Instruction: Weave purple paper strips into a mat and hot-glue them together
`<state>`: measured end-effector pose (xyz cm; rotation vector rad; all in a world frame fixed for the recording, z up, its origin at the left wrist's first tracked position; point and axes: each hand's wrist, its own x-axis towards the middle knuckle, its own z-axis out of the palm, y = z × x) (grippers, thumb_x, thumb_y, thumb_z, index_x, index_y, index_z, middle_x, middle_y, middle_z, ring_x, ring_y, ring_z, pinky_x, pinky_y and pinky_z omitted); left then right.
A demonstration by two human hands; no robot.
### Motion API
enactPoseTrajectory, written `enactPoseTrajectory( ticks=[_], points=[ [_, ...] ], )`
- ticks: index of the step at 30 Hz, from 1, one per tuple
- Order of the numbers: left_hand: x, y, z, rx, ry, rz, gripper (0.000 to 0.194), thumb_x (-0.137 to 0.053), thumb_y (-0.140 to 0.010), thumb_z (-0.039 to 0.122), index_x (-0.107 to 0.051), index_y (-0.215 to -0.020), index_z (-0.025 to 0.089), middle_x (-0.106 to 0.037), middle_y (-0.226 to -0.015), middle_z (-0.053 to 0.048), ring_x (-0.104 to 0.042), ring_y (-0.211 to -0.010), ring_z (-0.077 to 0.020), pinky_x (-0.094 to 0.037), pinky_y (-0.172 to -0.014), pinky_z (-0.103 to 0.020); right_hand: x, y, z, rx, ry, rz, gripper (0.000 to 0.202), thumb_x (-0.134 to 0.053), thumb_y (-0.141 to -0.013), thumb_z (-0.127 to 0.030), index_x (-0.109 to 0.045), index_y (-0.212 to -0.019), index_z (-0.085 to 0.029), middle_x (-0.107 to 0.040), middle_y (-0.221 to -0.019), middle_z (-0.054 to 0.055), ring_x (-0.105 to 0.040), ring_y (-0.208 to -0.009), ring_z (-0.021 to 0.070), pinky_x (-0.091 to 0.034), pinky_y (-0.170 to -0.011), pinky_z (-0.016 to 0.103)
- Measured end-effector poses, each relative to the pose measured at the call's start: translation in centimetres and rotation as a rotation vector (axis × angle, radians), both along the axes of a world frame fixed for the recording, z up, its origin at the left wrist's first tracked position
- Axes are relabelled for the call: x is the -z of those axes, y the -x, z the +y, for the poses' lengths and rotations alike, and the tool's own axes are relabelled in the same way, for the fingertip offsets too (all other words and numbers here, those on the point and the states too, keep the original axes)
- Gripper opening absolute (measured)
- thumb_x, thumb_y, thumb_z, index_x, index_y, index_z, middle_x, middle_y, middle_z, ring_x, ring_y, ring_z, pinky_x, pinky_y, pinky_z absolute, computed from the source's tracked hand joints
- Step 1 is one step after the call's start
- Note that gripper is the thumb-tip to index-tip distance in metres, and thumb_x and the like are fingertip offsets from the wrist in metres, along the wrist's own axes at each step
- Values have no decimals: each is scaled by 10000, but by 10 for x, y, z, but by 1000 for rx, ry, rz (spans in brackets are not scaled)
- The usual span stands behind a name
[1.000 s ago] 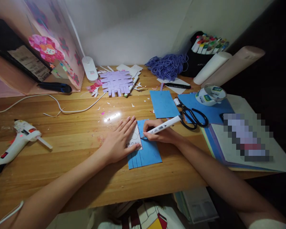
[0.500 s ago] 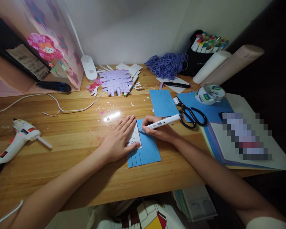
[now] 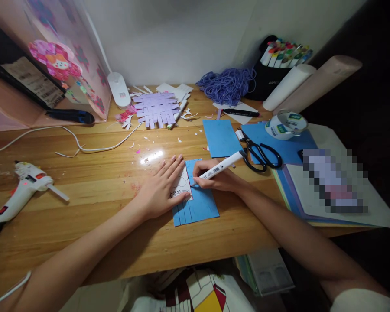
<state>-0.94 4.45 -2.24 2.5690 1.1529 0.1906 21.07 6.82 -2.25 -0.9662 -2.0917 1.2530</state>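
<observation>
A blue paper [image 3: 204, 204] with several dark lines at its lower left lies on the wooden desk. On top of its left part is a white card [image 3: 182, 182] with drawn outlines. My left hand [image 3: 160, 188] lies flat over the card, fingers apart, thumb near its lower right corner. Gripped in my right hand [image 3: 212, 175] is a white marker [image 3: 222, 165], tilted, its tip down by the card's right edge on the blue paper.
Black scissors [image 3: 258, 151] and another blue sheet [image 3: 222, 138] lie beyond my right hand. Tape [image 3: 284, 125] sits at the right. A glue gun [image 3: 22, 190] is at the left. Woven purple paper [image 3: 156, 108] and purple yarn [image 3: 225, 86] are at the back.
The marker tip has moved a little toward me along the card's right edge, and the marker stands more steeply. My left hand stays on the card. The view has shifted slightly.
</observation>
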Motion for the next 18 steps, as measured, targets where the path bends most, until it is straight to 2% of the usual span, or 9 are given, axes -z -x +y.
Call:
enactPoseTrajectory(
  ticks=[7,13,18],
  points=[
    [1,0,0,0,10,15,796,-386,-878,599,-78,-1485,187,-78,-1550,-41,-66,-1426,-227,-89,-1176,-402,1,-1,-2,-120,-12,-12,65,-608,-733,-156,-579,-675,-164,-605,-609,-21,-483,-512,84,-352,-457,193],
    [1,-1,0,3,11,2,794,-378,-880,601,-65,-1485,193,-80,-1550,-41,-72,-1425,-236,-95,-1174,-422,-2,2,-6,-154,3,-39,69,-611,-699,-125,-590,-647,-166,-590,-571,-34,-469,-481,73,-330,-428,181],
    [0,-1,1,-2,6,27,792,-367,-883,607,-84,-1484,176,-83,-1549,-48,-66,-1426,-221,-86,-1175,-403,-4,0,-4,-176,33,18,72,-583,-749,-152,-570,-679,-162,-576,-615,-23,-464,-521,79,-340,-465,191]
  ],
)
